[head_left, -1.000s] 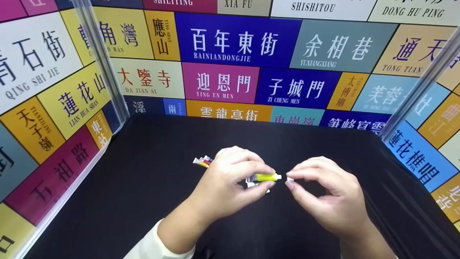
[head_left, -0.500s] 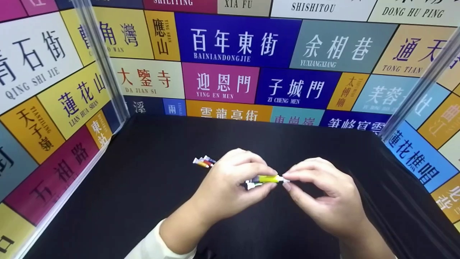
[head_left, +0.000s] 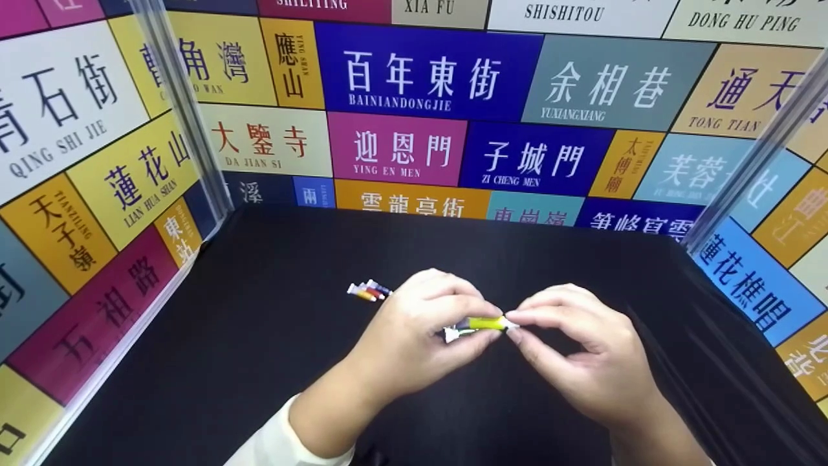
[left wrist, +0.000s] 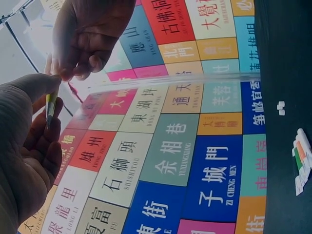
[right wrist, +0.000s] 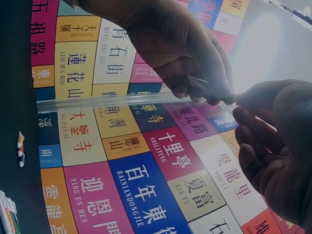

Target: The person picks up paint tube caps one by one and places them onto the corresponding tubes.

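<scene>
A small yellow paint tube (head_left: 484, 323) lies level between thumb and fingers of my left hand (head_left: 414, 336), its nozzle end pointing right. At that end my right hand (head_left: 588, 349) pinches a small white cap (head_left: 513, 326) between thumb and index finger, mostly hidden by the fingertips. Both hands' fingertips nearly meet, held above the black table. In the left wrist view the yellow tube (left wrist: 50, 105) shows its tapered grey tail below the left thumb. The right wrist view has the tube's flat tail (right wrist: 197, 84) sticking out under the left hand.
Several other paint tubes (head_left: 365, 292) lie on the black cloth (head_left: 291, 259) behind the left hand. More tubes (left wrist: 302, 158), green and orange among them, lie together, with small white caps (left wrist: 281, 108) close by. Colourful sign-printed panels (head_left: 427, 71) wall the table's back and sides.
The right hand has moved left with the white cap, closing the gap to the yellow tube's nozzle. The left hand has shifted very slightly right and keeps its grip on the tube.
</scene>
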Demonstrator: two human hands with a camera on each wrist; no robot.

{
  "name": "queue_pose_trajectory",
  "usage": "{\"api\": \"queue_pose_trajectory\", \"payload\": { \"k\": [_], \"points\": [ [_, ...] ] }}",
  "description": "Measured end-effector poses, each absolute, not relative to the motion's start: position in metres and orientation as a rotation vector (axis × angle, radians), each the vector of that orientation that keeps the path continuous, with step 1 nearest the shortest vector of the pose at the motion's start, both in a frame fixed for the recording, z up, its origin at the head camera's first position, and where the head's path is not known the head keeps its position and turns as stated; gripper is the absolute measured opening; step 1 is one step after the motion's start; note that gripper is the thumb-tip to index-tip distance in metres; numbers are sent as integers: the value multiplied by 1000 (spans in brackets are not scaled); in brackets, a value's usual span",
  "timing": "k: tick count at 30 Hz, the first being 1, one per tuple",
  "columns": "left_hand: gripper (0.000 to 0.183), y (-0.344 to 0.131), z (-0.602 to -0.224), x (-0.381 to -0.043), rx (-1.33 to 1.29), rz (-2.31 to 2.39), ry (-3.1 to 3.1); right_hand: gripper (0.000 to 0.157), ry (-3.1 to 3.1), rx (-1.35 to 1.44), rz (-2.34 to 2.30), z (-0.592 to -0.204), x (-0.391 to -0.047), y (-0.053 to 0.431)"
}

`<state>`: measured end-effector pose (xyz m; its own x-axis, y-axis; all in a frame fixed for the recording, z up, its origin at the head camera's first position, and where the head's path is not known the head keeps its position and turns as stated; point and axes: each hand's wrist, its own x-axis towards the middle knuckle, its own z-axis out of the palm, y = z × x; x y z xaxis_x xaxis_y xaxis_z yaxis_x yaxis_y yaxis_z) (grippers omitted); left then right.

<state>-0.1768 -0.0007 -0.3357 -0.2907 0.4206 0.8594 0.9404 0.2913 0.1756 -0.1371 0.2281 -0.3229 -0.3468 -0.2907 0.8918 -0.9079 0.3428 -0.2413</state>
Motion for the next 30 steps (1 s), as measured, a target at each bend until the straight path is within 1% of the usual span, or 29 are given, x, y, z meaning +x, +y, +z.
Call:
{"api": "queue_pose_trajectory", "payload": {
  "k": [4, 7, 12, 19, 26, 30],
  "points": [
    [16, -1, -335, -176, -1228, -926, -1850, 31, -1883, 1026, 995, -324, -136, 230],
    [16, 0, -335, -176, -1237, -924, -1843, 32, -1917, 996, 981, -325, -137, 231],
    [14, 1, -335, -175, -1251, -908, -1829, 28, -1955, 961, 938, -327, -139, 234],
    [15, 2, -335, -175, -1252, -923, -1841, 29, -1962, 962, 930, -327, -141, 235],
    [17, 1, -337, -176, -1237, -950, -1847, 18, -1944, 956, 985, -327, -140, 236],
    [18, 1, -336, -177, -1211, -970, -1850, 27, -1848, 1022, 994, -324, -139, 232]
  ]
}}
